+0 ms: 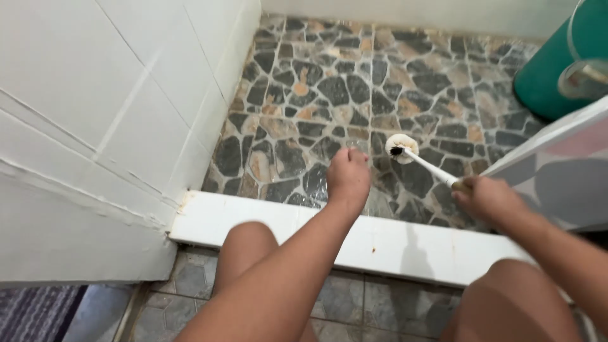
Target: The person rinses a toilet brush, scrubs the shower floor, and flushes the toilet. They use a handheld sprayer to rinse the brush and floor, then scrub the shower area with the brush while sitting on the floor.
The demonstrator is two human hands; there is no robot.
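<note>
From the head camera, the right hand (486, 197) had its fingers curled tight round the end of a thin white plastic brush handle (429, 166), which slanted up and away from those fingers to a round, fluffy white brush head with dark bristles at its core (401, 147) resting on the wet floor of irregular grey and tan stone pieces set in pale grout (354, 88). The left hand (348, 175) was closed into a fist, knuckles down on the same stone floor, just left of the brush head; whether it held anything could not be told. Nearer than both sets of fingers ran a smooth white tiled kerb (380, 244). Left of the left fingers rose a glossy white square-tiled wall (114, 114). Far beyond the right fingers stood a round teal plastic bucket (544, 79).
</note>
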